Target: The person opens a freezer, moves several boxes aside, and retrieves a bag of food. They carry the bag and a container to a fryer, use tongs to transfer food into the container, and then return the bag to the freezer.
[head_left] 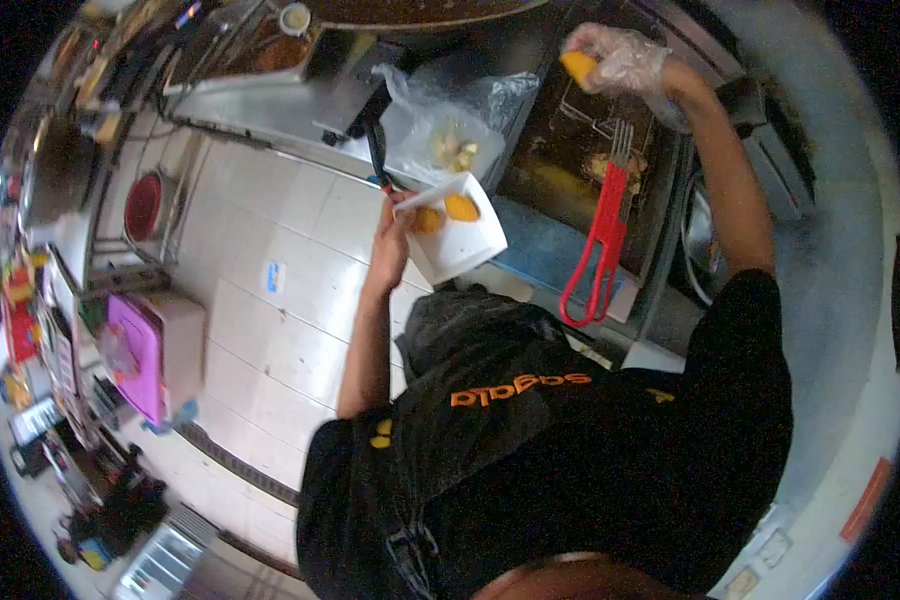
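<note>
My left hand [392, 246] is closed on the edge of a white open paper food box [457, 255]. Inside it lie two golden-orange fried pieces [461, 207], near the far side. A black handle with a red end [377, 150] shows just beyond my fingers. My right hand [625, 62], in a clear plastic glove, is raised at the upper right and pinches another golden-orange fried piece [578, 67]. Below that hand is a dark metal tray [545, 150] with a wire rack and browned crumbs. Red-handled tongs [602, 235] with fork-like tines lie across the tray's near side.
A clear plastic bag [440, 125] with pale pieces inside rests on the steel counter beside the tray. A round metal bowl [705, 235] stands to the right. On the tiled floor [280, 230] at left are a bin with a purple lid [135, 355] and a red bucket [145, 207].
</note>
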A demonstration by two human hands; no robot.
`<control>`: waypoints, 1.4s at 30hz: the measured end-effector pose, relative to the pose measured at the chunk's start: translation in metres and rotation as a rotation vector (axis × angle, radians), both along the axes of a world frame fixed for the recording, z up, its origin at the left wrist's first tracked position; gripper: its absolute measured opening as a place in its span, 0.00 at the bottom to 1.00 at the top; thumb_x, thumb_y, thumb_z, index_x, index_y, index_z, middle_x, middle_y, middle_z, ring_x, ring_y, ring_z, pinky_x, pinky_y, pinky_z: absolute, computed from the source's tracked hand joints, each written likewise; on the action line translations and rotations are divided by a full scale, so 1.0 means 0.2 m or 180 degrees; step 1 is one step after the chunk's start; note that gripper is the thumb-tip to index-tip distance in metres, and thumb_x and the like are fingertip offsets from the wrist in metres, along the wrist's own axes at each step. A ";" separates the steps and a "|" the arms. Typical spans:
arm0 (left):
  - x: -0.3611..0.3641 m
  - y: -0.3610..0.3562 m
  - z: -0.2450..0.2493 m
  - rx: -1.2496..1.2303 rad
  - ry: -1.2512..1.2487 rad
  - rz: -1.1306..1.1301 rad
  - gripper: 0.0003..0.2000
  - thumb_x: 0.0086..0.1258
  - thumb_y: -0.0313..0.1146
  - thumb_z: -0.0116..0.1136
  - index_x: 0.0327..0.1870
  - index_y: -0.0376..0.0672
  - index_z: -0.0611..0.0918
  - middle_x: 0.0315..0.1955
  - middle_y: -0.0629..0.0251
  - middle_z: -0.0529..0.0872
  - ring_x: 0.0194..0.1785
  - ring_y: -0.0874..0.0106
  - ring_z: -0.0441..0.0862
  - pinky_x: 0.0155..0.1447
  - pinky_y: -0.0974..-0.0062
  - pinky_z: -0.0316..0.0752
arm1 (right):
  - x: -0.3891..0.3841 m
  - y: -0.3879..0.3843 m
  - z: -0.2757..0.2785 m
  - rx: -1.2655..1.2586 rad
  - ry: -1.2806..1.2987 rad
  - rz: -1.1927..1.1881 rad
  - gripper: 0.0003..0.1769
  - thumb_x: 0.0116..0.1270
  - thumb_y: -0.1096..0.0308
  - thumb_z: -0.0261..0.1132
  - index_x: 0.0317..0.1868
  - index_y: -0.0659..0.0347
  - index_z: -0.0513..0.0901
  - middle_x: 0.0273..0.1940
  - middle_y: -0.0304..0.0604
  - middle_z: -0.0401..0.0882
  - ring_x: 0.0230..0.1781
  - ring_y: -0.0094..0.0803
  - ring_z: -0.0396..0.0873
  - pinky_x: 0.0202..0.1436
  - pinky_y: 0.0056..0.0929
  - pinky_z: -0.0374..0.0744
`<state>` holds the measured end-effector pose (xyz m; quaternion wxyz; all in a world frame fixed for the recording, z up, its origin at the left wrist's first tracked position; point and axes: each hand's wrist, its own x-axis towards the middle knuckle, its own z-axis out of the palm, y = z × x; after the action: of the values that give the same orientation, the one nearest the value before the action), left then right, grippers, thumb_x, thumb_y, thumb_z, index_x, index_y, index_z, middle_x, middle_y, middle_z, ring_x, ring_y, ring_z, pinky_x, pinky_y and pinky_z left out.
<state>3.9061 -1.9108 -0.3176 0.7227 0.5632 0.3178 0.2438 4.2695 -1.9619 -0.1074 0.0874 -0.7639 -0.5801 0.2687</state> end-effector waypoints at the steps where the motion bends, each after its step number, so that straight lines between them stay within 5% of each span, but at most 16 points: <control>1: 0.00 -0.03 0.05 -0.0019 -0.0110 0.0077 0.16 0.70 0.38 0.39 0.54 0.43 0.68 0.46 0.59 0.76 0.48 0.70 0.75 0.52 0.73 0.70 | -0.12 -0.01 0.07 0.0169 0.0133 0.0606 0.25 0.47 0.66 0.65 0.48 0.57 0.70 0.42 0.44 0.76 0.41 0.31 0.75 0.42 0.30 0.76; 3: -0.01 -0.06 0.09 -0.0026 0.0002 0.0098 0.16 0.70 0.39 0.40 0.54 0.43 0.68 0.47 0.60 0.76 0.49 0.70 0.75 0.52 0.73 0.70 | -0.40 -0.04 0.15 0.0390 0.0174 0.1551 0.26 0.45 0.66 0.65 0.48 0.58 0.70 0.42 0.44 0.76 0.43 0.34 0.75 0.46 0.33 0.75; 9: 0.00 -0.14 0.30 -0.0475 -0.0169 0.0270 0.12 0.66 0.30 0.39 0.49 0.39 0.70 0.41 0.63 0.76 0.45 0.74 0.73 0.51 0.77 0.67 | -0.94 -0.11 0.04 -0.0668 -0.0187 0.1613 0.23 0.45 0.70 0.62 0.47 0.57 0.73 0.34 0.54 0.77 0.36 0.47 0.77 0.42 0.36 0.75; 15: -0.22 0.04 0.11 -0.0275 0.0093 0.0264 0.12 0.67 0.31 0.39 0.49 0.41 0.70 0.38 0.64 0.77 0.42 0.75 0.73 0.47 0.78 0.69 | -0.89 0.14 0.04 -0.0575 -0.1199 0.1486 0.20 0.47 0.70 0.58 0.45 0.59 0.77 0.35 0.57 0.78 0.37 0.50 0.77 0.40 0.39 0.75; 18: -0.39 0.20 0.08 -0.0300 0.0194 0.0265 0.12 0.68 0.31 0.39 0.50 0.42 0.70 0.40 0.64 0.76 0.43 0.75 0.73 0.47 0.79 0.68 | -0.77 0.44 -0.11 -0.1007 -0.1586 0.1661 0.17 0.48 0.69 0.58 0.41 0.59 0.80 0.34 0.55 0.80 0.35 0.47 0.79 0.38 0.40 0.76; 24: -0.66 0.64 0.00 -0.0089 0.0194 0.0139 0.13 0.67 0.34 0.40 0.49 0.41 0.71 0.42 0.63 0.75 0.46 0.72 0.71 0.51 0.78 0.66 | -0.78 0.83 -0.72 -0.2870 -0.0940 0.1030 0.12 0.47 0.69 0.58 0.32 0.62 0.83 0.33 0.50 0.82 0.29 0.42 0.79 0.33 0.44 0.76; 37: -0.72 1.07 -0.05 -0.0311 0.0223 0.0096 0.14 0.68 0.37 0.41 0.49 0.42 0.71 0.41 0.63 0.75 0.45 0.73 0.69 0.49 0.77 0.65 | -0.71 0.52 -1.63 -0.1016 -0.0554 -0.1345 0.26 0.48 0.60 0.64 0.50 0.59 0.74 0.50 0.55 0.71 0.49 0.46 0.69 0.52 0.44 0.67; 42: -0.67 1.14 -0.04 -0.0197 0.0322 -0.0094 0.16 0.67 0.41 0.43 0.51 0.44 0.70 0.39 0.63 0.76 0.38 0.75 0.74 0.34 0.80 0.70 | -0.76 0.51 -1.78 -0.0526 -0.1158 -0.1896 0.35 0.49 0.55 0.66 0.59 0.57 0.69 0.58 0.57 0.65 0.59 0.48 0.64 0.61 0.44 0.63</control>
<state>3.7727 -1.6832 -0.3261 0.7264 0.5568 0.3530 0.1943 4.1185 -1.8591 -0.4625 -0.0048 -0.9393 -0.3144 0.1370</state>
